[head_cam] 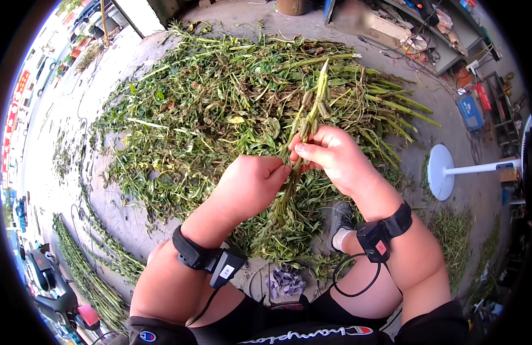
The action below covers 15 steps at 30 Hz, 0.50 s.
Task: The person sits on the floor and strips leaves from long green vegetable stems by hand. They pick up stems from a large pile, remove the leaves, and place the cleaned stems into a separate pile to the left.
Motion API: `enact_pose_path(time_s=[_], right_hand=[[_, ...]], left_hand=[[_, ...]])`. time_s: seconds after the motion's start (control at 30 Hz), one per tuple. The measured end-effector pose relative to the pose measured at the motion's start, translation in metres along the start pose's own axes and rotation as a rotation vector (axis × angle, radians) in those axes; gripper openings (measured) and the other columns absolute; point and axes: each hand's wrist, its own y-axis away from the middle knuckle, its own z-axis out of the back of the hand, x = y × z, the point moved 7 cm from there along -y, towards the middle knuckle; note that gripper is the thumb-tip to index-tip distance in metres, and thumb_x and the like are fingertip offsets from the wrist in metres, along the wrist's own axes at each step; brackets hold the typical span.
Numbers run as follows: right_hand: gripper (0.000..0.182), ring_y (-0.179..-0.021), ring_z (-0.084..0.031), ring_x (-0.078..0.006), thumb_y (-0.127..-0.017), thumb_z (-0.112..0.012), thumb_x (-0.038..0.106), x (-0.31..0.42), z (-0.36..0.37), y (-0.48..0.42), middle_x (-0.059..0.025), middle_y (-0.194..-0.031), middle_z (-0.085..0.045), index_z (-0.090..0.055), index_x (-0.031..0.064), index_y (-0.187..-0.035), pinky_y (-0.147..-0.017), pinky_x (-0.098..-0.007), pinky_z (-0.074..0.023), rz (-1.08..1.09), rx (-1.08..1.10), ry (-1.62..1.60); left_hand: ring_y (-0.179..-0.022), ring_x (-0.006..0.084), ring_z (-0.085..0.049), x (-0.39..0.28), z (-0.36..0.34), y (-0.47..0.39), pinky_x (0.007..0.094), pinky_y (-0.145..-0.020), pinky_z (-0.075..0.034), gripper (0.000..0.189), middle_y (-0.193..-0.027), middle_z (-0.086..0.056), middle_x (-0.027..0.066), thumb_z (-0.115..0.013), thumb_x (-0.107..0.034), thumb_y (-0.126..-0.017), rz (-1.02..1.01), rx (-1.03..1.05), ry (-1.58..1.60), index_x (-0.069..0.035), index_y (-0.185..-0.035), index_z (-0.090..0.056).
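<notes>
Both of my hands are on one green plant stalk with pods (311, 114), which looks like sesame; its pale tip points up and away from me. My right hand (330, 157) pinches the podded part between thumb and fingers. Just left of it and lower, my left hand (257, 181) is closed on the stalk, its fingertips mostly hidden. The stalk's lower part hangs over a large pile of cut green stalks and wilted leaves (197, 99) spread on the floor. Thick stalk ends (404, 103) stick out at the pile's right side.
A white round-based stand (440, 172) is on the right, near a blue case (469, 113). Metal shelving (457, 51) stands at the upper right. More podded stalks (87, 276) lie at the lower left. Crumpled purplish material (285, 282) is between my legs, near my shoe (341, 222).
</notes>
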Motion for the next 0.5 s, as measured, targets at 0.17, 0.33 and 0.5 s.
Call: enact_pose_path(time_s=[0.17,0.33,0.5], right_hand=[[0.015,-0.086,-0.065,-0.0137,-0.095,-0.061,0.006,-0.017,-0.001,0.002,-0.0058,-0.093,-0.069,-0.068,-0.0018,-0.106,-0.080,-0.0281,-0.0520,-0.092,0.102,0.124],[0.018,-0.087,-0.066,-0.0160,-0.094,-0.061,0.004,-0.018,0.000,0.005,-0.0086,-0.098,-0.069,-0.067,-0.0017,-0.109,-0.081,-0.0309,-0.0535,-0.110,0.145,0.084],[0.019,-0.094,-0.067,-0.0198,-0.094,-0.062,0.005,-0.014,-0.002,0.009,-0.0094,-0.103,-0.068,-0.067,-0.0007,-0.111,-0.083,-0.0359,-0.0554,-0.137,0.229,-0.129]], left_hand=[[-0.056,0.0126,-0.058,0.025,0.027,-0.003,0.0301,-0.055,-0.047,0.026,-0.064,-0.063,0.0048,-0.056,-0.018,-0.095,0.156,-0.230,0.229,0.000,-0.079,-0.067],[-0.086,0.0291,-0.066,0.036,0.030,-0.002,0.0383,-0.078,-0.052,0.037,-0.095,-0.066,0.0177,-0.060,-0.013,-0.085,0.144,-0.057,-0.196,0.002,-0.119,-0.063],[-0.118,0.0299,-0.060,0.025,0.010,-0.002,0.0386,-0.102,-0.046,0.055,-0.131,-0.059,0.0204,-0.062,-0.012,-0.087,0.020,0.132,0.081,0.002,-0.139,-0.049]])
